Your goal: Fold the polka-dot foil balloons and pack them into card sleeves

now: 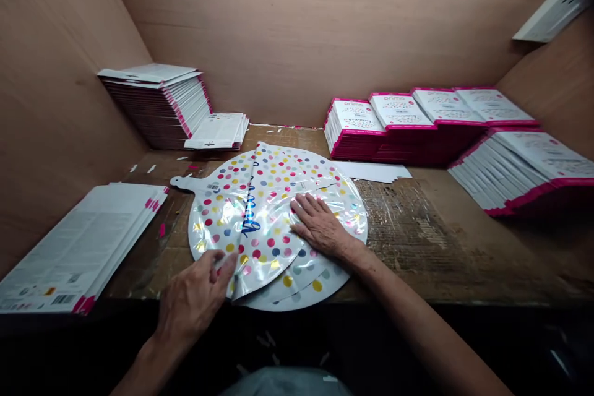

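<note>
- The space is a booth of brown board walls (297, 31), with a worn wood table (417, 241) at the bottom.
- Packs with pink edges (399, 127) stand in rows at the back right, and more lie at the far right (524, 170).
- A dark stack of packs (153, 105) sits at the back left, and a white pile (83, 244) lies at the left.
- A few loose white sheets (371, 171) lie just behind the balloon.
- The balloon (273, 210) is round, shiny foil with colored dots, and it lies flat in the middle of the table.
- Its long line runs left to right, with its tab (182, 184) pointing left, toward the white pile.
- A fold (248, 216) runs across it from the far edge down to the near edge.
- More dotted foil (301, 288) sticks out under the fold at the near side. I cannot tell if it is a second balloon.
- The near edge of the balloon comes right up to the near edge of the table.
- There is the most open room on the right, where bare table shows. There is less room on the left.
- The hands are apart, and both are on the balloon.
- The right hand (320, 226) lies flat and open on the right part.
- The left hand (195, 300) is at the near end of the fold and is the nearer one to it. Its fingers (223, 263) touch the foil, but I cannot tell if they pinch it.
</note>
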A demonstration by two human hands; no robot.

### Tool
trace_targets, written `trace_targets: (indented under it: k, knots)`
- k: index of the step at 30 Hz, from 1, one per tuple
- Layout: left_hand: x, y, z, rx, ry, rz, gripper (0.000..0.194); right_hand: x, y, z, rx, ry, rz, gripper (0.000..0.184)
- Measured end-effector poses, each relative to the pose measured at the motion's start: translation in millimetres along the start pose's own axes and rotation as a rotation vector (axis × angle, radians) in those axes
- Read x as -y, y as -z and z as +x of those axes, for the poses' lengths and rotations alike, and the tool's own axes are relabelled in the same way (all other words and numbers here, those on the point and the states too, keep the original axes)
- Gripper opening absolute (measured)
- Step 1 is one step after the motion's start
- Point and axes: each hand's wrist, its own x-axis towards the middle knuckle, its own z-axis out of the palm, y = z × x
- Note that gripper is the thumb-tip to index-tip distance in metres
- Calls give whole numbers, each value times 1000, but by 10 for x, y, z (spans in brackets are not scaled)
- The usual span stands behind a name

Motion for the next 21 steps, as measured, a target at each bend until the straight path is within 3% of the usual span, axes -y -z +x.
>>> trace_targets:
  k: [2, 4, 6, 9, 11, 14, 17, 21]
  knots:
    - [-180, 10, 6, 112, 124, 74, 46, 5, -13, -91, 28, -15, 39, 53]
    - [-315, 11, 26, 222, 62, 21, 37, 47, 14, -221, -3, -40, 93, 54]
    - [-388, 50, 52, 361, 21, -209, 38, 142, 93, -413, -74, 7, 184, 62]
    - [-427, 256, 88, 608, 143, -666, 48, 323, 220, -758, -168, 261, 300, 89]
    - [-436, 454, 102, 659, 236, -847, 52, 389, 233, -940, -259, 359, 277, 99]
    - [-426, 657, 109, 692, 271, -876, 53, 349, 133, -1052, -438, 266, 162, 92]
    - [-369, 613, 102, 781, 230, -813, 48, 250, 31, -1039, -444, 223, 88, 84]
    - [-241, 332, 49, 800, 260, -862, 47, 184, 45, -946, -338, 307, 62, 79]
